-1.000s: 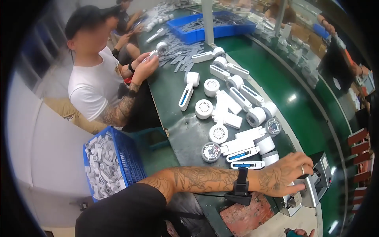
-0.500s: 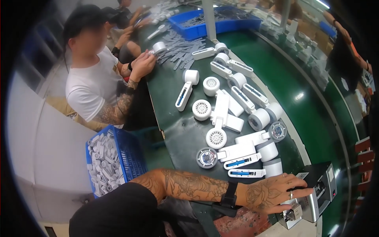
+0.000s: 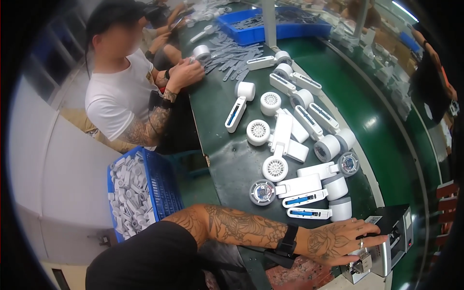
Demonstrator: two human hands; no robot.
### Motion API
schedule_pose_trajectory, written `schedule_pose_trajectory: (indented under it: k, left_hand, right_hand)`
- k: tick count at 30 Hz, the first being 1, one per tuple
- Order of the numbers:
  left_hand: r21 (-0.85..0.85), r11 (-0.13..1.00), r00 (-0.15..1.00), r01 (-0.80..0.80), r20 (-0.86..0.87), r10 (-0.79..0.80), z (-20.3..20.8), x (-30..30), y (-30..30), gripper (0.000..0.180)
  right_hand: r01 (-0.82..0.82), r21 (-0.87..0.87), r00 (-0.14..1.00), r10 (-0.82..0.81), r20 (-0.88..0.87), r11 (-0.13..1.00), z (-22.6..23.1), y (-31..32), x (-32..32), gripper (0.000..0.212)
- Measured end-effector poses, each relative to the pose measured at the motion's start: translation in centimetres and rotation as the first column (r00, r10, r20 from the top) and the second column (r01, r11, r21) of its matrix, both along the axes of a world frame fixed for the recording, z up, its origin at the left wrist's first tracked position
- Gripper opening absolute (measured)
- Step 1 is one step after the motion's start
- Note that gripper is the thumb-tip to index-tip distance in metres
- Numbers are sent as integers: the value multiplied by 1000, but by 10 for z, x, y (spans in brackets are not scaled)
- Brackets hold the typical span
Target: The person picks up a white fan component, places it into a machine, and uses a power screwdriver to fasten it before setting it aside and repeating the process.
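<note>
My left hand (image 3: 333,242) reaches over a small silver-and-black machine (image 3: 386,256) at the lower right, palm down and fingers spread. Its fingertips rest on or just above the machine's top; the palm side is hidden. A small metal fixture (image 3: 363,264) shows below the fingers. Close beyond the hand lie white handheld fans, the nearest with a grey-rimmed head (image 3: 341,209) and an opened handle (image 3: 309,213) showing a blue part inside. Another fan has a round face with an exposed circuit board (image 3: 263,192). My right hand is out of view.
More white fans (image 3: 277,168) cover the dark green table (image 3: 227,159). Beyond them lie loose grey strips (image 3: 235,57) and a blue tray (image 3: 299,33). A blue crate (image 3: 166,193) of small parts stands left. A co-worker (image 3: 116,92) holds a fan. A green conveyor (image 3: 367,125) runs along the right.
The view has shifted, so the table and fans sit a little farther right in the picture. My left hand stays at the machine with its fingers spread.
</note>
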State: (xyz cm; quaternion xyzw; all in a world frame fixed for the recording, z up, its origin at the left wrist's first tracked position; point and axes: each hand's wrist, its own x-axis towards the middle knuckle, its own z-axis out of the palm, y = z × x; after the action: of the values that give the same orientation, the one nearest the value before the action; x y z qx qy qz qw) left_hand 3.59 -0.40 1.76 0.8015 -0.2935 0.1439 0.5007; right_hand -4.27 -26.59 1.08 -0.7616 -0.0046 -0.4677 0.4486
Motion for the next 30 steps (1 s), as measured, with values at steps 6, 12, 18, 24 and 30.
schedule_pose_trajectory:
  k: [6, 12, 18, 24, 30]
  left_hand:
    - [-9, 1000, 999, -22, 24, 22, -2, 0, -3, 81]
    - [-11, 1000, 1000, -26, 3, 26, -1, 0, -2, 76]
    - [-9, 1000, 1000, -18, 25, 18, -2, 2, -4, 74]
    - [26, 996, 993, -90, 81, 87, -4, 3, -7, 75]
    - [56, 996, 998, -64, 26, 62, 4, 1, 1, 74]
  right_hand:
    - [-161, 224, 985, 141, 103, 961, 30, 44, 4, 44]
    - [-51, 105, 997, 45, 58, 993, 6, 7, 1, 34]
    - [10, 24, 999, -11, 36, 1000, 15, 18, 0, 35]
    - [84, -70, 996, -82, 27, 994, 30, 30, 2, 37]
    - [-167, 287, 981, 188, -47, 943, -40, -57, -15, 56]
